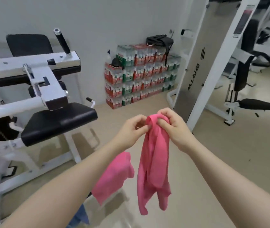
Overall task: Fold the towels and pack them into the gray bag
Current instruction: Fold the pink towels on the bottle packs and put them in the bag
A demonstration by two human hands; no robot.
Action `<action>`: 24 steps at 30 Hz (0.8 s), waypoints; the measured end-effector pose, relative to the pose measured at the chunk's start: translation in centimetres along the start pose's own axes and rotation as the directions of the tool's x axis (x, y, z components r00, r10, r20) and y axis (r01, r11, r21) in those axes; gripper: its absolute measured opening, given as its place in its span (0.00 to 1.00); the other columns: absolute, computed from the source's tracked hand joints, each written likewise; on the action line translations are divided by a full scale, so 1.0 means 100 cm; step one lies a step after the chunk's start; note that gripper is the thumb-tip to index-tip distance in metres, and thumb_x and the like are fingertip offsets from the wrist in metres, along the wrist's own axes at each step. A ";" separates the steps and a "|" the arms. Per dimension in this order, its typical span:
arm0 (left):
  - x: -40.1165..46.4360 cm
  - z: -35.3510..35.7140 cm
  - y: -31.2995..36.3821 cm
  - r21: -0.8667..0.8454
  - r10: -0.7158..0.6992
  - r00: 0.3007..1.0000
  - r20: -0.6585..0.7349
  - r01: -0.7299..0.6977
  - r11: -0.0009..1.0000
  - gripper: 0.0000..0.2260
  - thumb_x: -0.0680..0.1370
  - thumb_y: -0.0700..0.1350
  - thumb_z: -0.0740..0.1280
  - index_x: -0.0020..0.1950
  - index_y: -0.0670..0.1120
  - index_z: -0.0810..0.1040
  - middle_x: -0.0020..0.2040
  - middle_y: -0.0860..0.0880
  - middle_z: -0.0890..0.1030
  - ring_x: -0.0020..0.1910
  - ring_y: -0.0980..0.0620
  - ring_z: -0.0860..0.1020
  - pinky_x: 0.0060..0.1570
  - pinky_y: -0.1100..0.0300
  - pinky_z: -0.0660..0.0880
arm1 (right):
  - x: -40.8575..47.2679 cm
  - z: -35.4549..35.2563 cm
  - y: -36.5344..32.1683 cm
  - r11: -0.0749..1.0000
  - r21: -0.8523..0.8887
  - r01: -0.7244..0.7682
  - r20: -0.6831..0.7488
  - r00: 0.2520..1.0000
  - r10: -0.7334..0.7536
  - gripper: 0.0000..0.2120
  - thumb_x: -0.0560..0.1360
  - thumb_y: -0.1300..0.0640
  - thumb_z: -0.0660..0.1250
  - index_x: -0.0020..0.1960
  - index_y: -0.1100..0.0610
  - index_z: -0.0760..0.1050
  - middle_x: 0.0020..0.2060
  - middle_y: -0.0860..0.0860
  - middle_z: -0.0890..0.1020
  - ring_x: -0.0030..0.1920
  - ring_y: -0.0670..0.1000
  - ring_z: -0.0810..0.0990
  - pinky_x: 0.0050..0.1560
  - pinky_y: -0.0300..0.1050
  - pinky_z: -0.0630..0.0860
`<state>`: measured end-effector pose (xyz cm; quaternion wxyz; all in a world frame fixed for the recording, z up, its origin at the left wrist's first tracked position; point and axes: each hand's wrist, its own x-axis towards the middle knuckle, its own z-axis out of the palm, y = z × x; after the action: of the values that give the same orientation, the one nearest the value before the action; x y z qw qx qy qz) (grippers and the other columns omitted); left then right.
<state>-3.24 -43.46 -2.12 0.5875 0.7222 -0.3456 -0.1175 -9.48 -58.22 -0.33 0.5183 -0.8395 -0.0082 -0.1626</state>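
On the far left stands a white gym machine (37,83) with a black seat pad (58,119). It sits on a shiny beige floor (229,162).

Next comes the person's left hand (131,130). Its grip is a pinch: the thumb and fingers squeeze the top edge of a pink towel (153,162). A second pink towel (113,176) hangs lower down, just beside the left forearm. Its top is hidden behind that arm, so what holds it cannot be told. It hangs slanted, with its low end pointing down and to the left.

In the middle, the first pink towel hangs in the air, up in front of the person. Its long way runs up and down. The top is bunched between the two hands, and the loose ends point down at the floor.

The right hand (174,129) grips the bunched top of the towel too, with its fingers curled around the cloth.

Behind the hands, against the white wall, packs of water bottles (141,76) are stacked up. A black bag (159,40) sits on top of them. To the right stands another white gym machine (226,63).
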 end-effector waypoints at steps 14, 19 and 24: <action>0.250 0.086 -0.054 0.261 -0.040 0.987 0.159 -0.003 0.965 0.05 0.76 0.45 0.66 0.40 0.51 0.74 0.32 0.55 0.76 0.32 0.59 0.72 0.36 0.65 0.67 | 0.148 -0.150 0.149 0.746 -0.666 -0.001 0.107 0.989 0.097 0.20 0.76 0.57 0.62 0.67 0.53 0.67 0.61 0.50 0.74 0.60 0.49 0.74 0.61 0.44 0.69; 0.350 0.085 -0.064 0.333 0.052 0.997 0.053 -0.066 0.941 0.06 0.76 0.47 0.65 0.40 0.50 0.76 0.36 0.49 0.80 0.35 0.57 0.74 0.37 0.65 0.68 | 0.228 -0.158 0.180 0.770 -0.637 -0.024 -0.025 1.000 0.010 0.13 0.75 0.54 0.62 0.59 0.54 0.72 0.51 0.51 0.79 0.53 0.53 0.77 0.52 0.51 0.73; 0.425 0.089 -0.089 0.353 0.104 0.994 -0.014 -0.093 0.931 0.05 0.76 0.46 0.65 0.41 0.50 0.72 0.30 0.55 0.72 0.31 0.63 0.70 0.33 0.70 0.65 | 0.314 -0.175 0.222 0.855 -0.518 -0.025 -0.161 0.985 -0.069 0.11 0.78 0.61 0.58 0.55 0.58 0.76 0.49 0.54 0.82 0.51 0.56 0.78 0.49 0.50 0.72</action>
<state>26.07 -76.76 -2.87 0.4597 0.7991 -0.3872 -0.0123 19.66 -88.61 -3.59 0.2702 -0.9304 0.0715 -0.2372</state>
